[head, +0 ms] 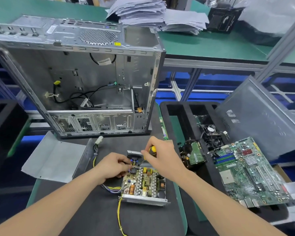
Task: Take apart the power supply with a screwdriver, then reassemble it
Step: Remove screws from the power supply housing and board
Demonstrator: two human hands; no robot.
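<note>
The power supply [143, 200] lies open before me, its cover [54, 157] to its left. My right hand [162, 158] clamps the screwdriver [153, 149], tip down at its far end; my left hand [111, 166] pinches its far-left corner. Likely freeing the board [144, 183]: next, seat the tip squarely and turn.

We log: screwdriver [153, 149] handle yellow and black; motherboard [249, 172] green, blue slots; mat [143, 218] dark grey; case [32, 46] silver
</note>
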